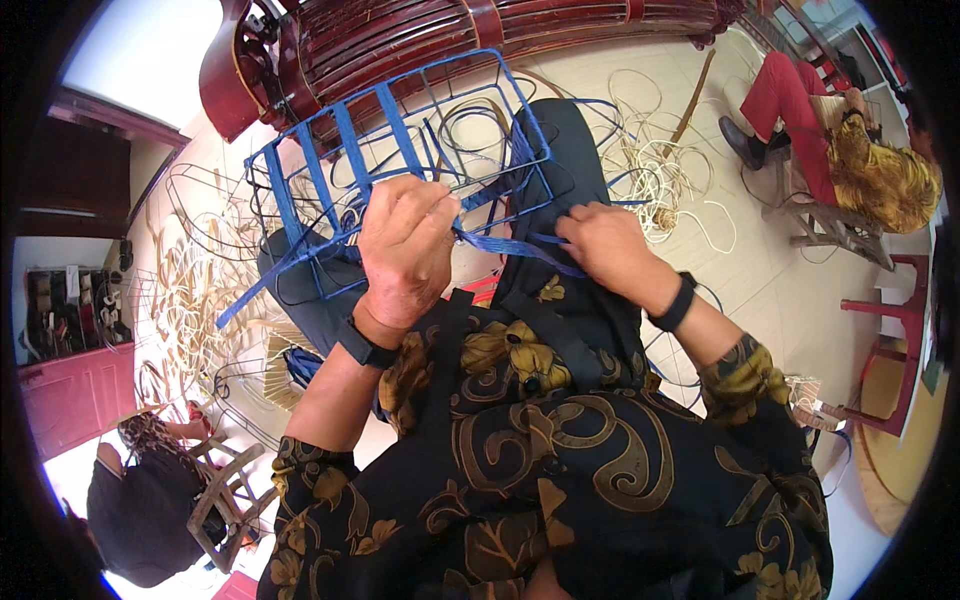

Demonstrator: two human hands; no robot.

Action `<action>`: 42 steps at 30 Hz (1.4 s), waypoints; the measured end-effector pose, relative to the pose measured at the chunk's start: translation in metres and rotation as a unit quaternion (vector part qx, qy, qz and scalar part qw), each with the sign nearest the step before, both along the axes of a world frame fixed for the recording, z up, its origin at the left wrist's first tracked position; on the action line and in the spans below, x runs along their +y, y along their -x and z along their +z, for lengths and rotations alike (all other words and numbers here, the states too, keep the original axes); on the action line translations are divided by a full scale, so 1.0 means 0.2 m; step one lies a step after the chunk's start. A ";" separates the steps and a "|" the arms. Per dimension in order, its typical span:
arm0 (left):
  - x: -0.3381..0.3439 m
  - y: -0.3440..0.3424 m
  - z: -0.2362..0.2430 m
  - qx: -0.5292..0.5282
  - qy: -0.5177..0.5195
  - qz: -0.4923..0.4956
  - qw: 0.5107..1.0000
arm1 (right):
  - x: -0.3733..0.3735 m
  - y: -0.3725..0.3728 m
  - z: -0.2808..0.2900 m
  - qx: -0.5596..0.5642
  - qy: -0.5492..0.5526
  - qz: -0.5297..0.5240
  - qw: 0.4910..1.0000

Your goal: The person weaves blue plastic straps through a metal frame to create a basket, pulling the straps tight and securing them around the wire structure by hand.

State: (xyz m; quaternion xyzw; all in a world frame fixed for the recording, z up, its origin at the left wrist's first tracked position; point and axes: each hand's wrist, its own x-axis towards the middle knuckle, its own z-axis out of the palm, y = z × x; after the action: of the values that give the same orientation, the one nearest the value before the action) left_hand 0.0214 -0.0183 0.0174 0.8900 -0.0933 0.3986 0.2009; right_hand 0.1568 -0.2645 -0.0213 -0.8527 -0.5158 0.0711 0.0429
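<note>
A rectangular wire basket frame (pixel 524 105) wrapped in blue rests across my thighs. Several flat blue bands (pixel 352 145) cross its upper side. My left hand (pixel 405 245) is closed at the frame's near edge, with the fingertips partly hidden against it. From there a bundle of blue strips (pixel 510 246) runs right towards my right hand (pixel 608 250). That hand is to the right of the frame, its fingers closed on a blue strip. One loose band end (pixel 240 305) sticks out at the frame's lower left corner.
A dark red wooden bench (pixel 400 50) stands just beyond the frame. Pale cane strands (pixel 185 310) heap on the floor at left, and more loose coils (pixel 680 185) lie at right. One person (pixel 850 170) sits on a stool at far right, another (pixel 150 510) at lower left.
</note>
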 end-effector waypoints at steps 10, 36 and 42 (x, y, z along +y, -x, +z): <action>0.06 -0.03 -0.09 -0.036 0.046 -0.039 0.998 | -3.18 -0.20 0.45 -0.258 0.260 -0.582 0.726; -0.10 0.03 -0.02 -0.013 -0.036 0.113 0.993 | 0.26 0.24 0.40 0.031 -0.337 0.053 0.940; -0.01 0.02 -0.04 -0.007 0.005 0.167 0.986 | 0.25 0.19 0.39 0.013 -0.340 0.064 0.938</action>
State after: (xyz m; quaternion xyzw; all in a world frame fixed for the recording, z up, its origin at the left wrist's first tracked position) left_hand 0.0170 -0.0206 0.0087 0.8894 0.0571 0.4330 0.1352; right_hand 0.1197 -0.2140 0.0576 -0.7512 -0.5621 -0.0953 0.3326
